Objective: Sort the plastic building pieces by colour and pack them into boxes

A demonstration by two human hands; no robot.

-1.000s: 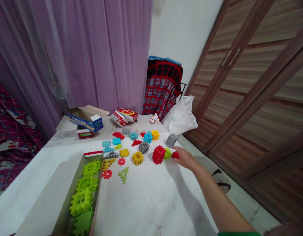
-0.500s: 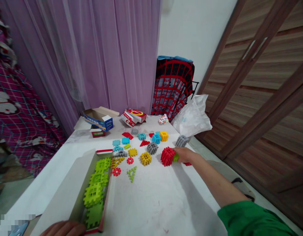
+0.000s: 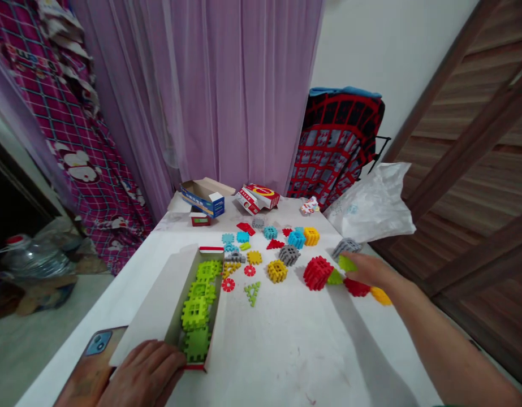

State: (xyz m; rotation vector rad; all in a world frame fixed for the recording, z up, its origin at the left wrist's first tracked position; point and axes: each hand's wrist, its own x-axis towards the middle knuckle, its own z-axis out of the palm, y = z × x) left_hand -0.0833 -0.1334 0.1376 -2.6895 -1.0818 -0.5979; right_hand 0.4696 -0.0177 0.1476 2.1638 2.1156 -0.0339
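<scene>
One lime-green plastic piece (image 3: 346, 263) is pinched in the fingertips of the right hand (image 3: 367, 270), to the right of the red interlocking-block stack (image 3: 318, 273). Well to the left of that stack, the left hand (image 3: 145, 373) lies over the near end of the open carton (image 3: 159, 302), fingers close together, though I cannot tell whether they grip it. A yellow block cube (image 3: 277, 271) sits just left of the stack.

This looks like a room in a home, with lilac curtains (image 3: 239, 85), a wood-panelled wardrobe (image 3: 468, 169), cartoon-print fabric (image 3: 80, 164) and toy building blocks (image 3: 318, 273) on a white-covered table (image 3: 277, 350)
</scene>
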